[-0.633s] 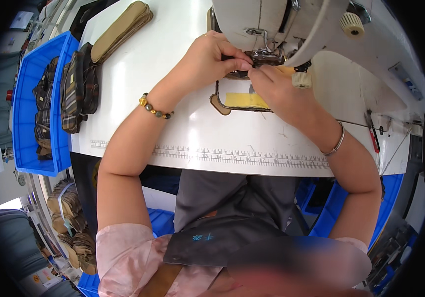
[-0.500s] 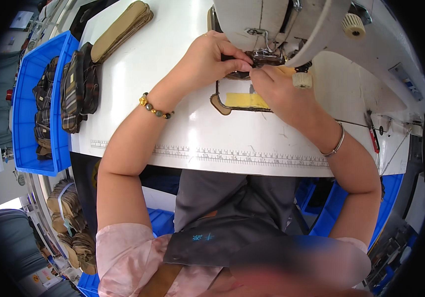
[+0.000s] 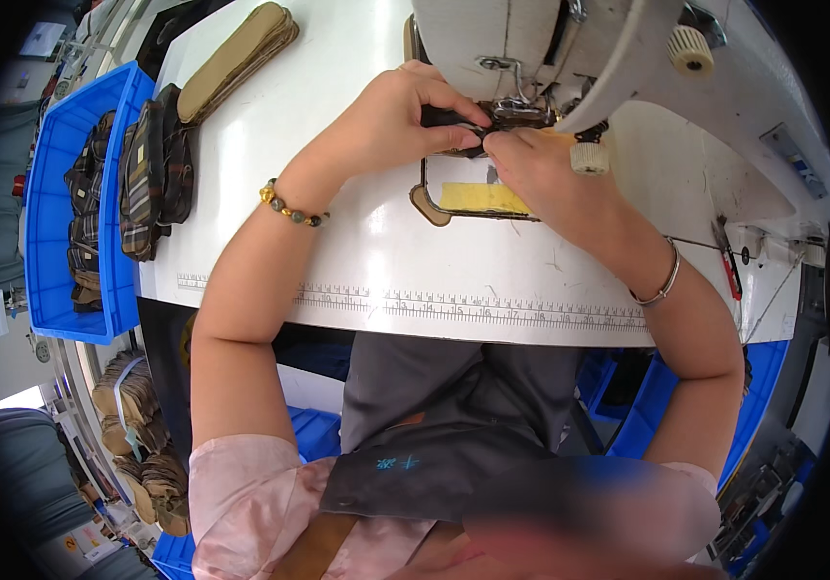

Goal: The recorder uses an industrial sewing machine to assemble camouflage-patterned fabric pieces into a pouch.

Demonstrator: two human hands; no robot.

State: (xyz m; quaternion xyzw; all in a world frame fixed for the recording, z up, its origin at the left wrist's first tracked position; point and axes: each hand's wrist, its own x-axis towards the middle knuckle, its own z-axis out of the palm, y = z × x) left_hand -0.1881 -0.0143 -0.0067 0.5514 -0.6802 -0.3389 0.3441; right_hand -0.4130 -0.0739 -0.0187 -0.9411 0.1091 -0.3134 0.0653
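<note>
At the needle area of a white sewing machine [image 3: 579, 39], my left hand [image 3: 400, 121] pinches a small dark piece of material [image 3: 449, 118] between thumb and fingers, beside the metal presser foot [image 3: 521, 108]. My right hand [image 3: 550, 179] sits opposite, its bent fingertips closed on the same piece near my left thumb. The exact shape of the piece is mostly hidden by my fingers. Below them lies a dark-edged rectangular plate with a yellow strip [image 3: 482, 196] and a tan tab at its corner.
The white table [image 3: 386, 251] has a printed ruler along its front edge. Stacked tan strips [image 3: 236, 63] and plaid fabric bundles [image 3: 154, 174] lie on the left, beside a blue bin [image 3: 43, 242] holding more bundles. Red-handled scissors [image 3: 727, 261] lie at the right.
My left hand and its bracelet have shifted slightly left, exposing more of the dark piece. My right forearm and bracelet have moved a little to the right.
</note>
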